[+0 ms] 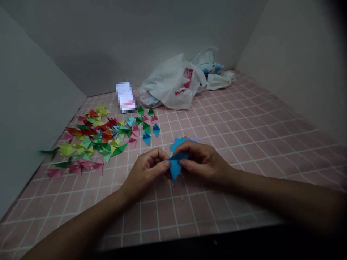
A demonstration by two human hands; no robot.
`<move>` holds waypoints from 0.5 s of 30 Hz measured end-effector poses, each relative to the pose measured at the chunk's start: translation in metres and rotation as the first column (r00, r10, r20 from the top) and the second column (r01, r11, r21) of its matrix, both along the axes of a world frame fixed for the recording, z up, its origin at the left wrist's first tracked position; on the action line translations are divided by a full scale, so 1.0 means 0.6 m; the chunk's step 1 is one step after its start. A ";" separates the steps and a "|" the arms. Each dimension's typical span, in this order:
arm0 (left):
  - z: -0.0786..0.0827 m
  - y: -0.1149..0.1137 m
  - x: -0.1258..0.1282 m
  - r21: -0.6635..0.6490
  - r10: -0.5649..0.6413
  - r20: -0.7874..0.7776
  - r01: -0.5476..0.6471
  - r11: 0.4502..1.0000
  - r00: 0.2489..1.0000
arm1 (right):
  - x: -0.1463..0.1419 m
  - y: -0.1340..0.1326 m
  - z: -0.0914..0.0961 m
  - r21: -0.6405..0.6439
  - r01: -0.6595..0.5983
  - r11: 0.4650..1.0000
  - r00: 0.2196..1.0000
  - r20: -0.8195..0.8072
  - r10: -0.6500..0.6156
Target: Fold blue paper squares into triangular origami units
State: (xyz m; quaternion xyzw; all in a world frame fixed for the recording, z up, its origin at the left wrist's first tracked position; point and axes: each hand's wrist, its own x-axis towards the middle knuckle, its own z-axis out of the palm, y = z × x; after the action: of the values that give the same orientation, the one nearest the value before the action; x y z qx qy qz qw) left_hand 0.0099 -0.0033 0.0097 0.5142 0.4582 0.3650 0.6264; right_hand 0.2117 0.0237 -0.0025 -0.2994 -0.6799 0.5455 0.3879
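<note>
A small blue piece of folded origami paper point(175, 168) is held up between my two hands near the middle of the view, its point facing down. My left hand point(150, 165) pinches its left edge between thumb and fingers. On the other side, my right hand point(203, 160) grips it with thumb and index finger. Just behind my right hand lies a stack of coloured paper point(177, 142) with a blue sheet on top, partly hidden by the fingers. Two blue folded paper pieces point(146, 138) rest on the table to the left, beyond my left hand.
Many-coloured folded paper cranes point(101, 135) are spread over the left of the pink checked tablecloth point(244, 141). A phone with a lit screen point(126, 96) leans at the back. White plastic bags point(173, 83) lie at the rear. Walls stand on the left, back and right.
</note>
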 end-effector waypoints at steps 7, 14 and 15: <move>0.004 -0.003 0.003 0.057 -0.016 -0.081 0.021 0.998 0.997 | -0.004 -0.005 -0.001 -0.112 0.023 0.993 1.000 -0.007 -0.024; 0.004 -0.004 0.009 0.034 0.007 -0.026 -0.006 0.999 1.000 | -0.008 -0.006 0.005 -0.253 -0.071 0.965 0.996 -0.072 0.055; 0.005 -0.004 0.010 0.021 0.005 -0.010 -0.005 1.000 1.000 | -0.009 -0.007 0.004 -0.283 -0.069 0.957 0.995 -0.089 0.045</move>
State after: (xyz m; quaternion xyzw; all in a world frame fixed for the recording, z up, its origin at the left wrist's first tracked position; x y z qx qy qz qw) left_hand 0.0159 -0.0059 0.0127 0.5215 0.4586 0.3688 0.6179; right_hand 0.2064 0.0197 0.0001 -0.3100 -0.5859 0.6608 0.3520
